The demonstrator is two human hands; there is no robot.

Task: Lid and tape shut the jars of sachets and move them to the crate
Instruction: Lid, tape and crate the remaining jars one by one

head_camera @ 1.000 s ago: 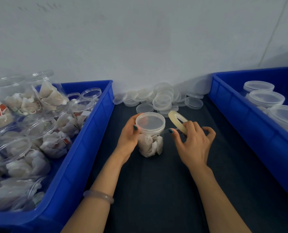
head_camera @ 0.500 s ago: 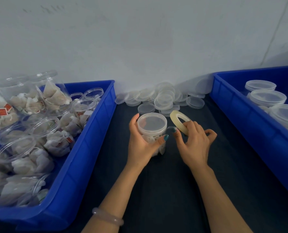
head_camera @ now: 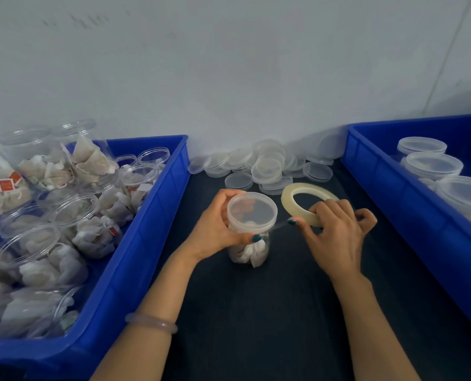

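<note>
Jar [head_camera: 252,215] of sachets [head_camera: 252,254], lidded, in left hand [head_camera: 218,229]

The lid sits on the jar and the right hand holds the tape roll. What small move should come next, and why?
Probably turn the jar with the left hand while the right hand feeds tape from the tape roll round the edge of the lid. A clear strip stretches from roll to jar just below the lid, so the seal looks begun, not finished.
</note>
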